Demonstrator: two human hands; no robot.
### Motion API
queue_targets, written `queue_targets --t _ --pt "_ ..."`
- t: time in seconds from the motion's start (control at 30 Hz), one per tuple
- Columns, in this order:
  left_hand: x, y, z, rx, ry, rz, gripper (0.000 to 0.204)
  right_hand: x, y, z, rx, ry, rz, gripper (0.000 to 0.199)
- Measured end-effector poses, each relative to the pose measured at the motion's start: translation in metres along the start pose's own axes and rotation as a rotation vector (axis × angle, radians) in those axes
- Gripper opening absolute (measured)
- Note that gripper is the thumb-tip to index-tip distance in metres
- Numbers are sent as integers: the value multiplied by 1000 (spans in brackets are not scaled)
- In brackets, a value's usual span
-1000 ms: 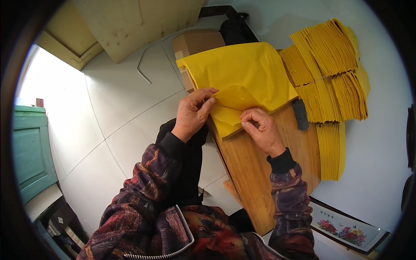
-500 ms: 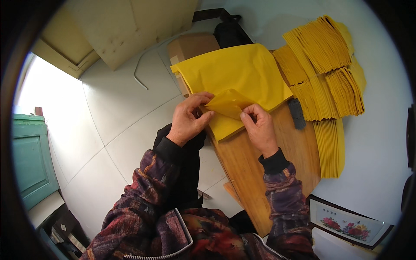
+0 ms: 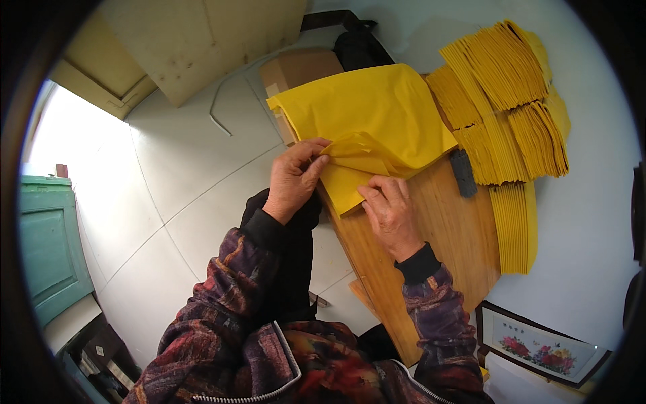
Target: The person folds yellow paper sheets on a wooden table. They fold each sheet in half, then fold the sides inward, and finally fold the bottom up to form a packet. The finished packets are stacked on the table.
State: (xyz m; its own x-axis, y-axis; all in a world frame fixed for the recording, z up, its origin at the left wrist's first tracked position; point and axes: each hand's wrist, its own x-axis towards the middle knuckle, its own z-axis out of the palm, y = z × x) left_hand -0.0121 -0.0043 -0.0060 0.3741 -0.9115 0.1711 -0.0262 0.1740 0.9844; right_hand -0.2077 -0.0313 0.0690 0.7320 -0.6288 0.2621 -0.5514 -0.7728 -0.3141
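Observation:
A large stack of yellow sheets (image 3: 363, 101), soft like paper or thin cloth, lies on the wooden table (image 3: 437, 229). Its near part is raised in a loose fold (image 3: 356, 148). My left hand (image 3: 296, 176) pinches the left end of this fold between thumb and fingers. Below the fold, a flat yellow layer (image 3: 344, 192) reaches the near table edge. My right hand (image 3: 392, 219) has its fingers curled together, with the tips at the right edge of that flat layer. Whether anything is between those fingertips is hidden.
Several bundles of folded yellow pieces (image 3: 498, 74) are piled at the right by the wall. A dark grey block (image 3: 462, 173) lies beside them. Behind the stack are a cardboard box (image 3: 303, 71) and a black bag (image 3: 360, 50). A framed flower picture (image 3: 538, 343) stands lower right.
My right hand has let go of the raised fold and moved down and slightly left to the flat layer. The fold has opened out wider, with my left hand still pinching it.

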Motion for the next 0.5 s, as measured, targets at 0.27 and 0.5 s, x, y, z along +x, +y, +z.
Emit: queue_targets --t 0.27,0.5 --pt "0 4 -1 3 -38 -36 14 9 12 -7 211 -64 43 11" --pt "-4 1 -2 1 -9 -37 16 16 20 -5 338 -136 50 7"
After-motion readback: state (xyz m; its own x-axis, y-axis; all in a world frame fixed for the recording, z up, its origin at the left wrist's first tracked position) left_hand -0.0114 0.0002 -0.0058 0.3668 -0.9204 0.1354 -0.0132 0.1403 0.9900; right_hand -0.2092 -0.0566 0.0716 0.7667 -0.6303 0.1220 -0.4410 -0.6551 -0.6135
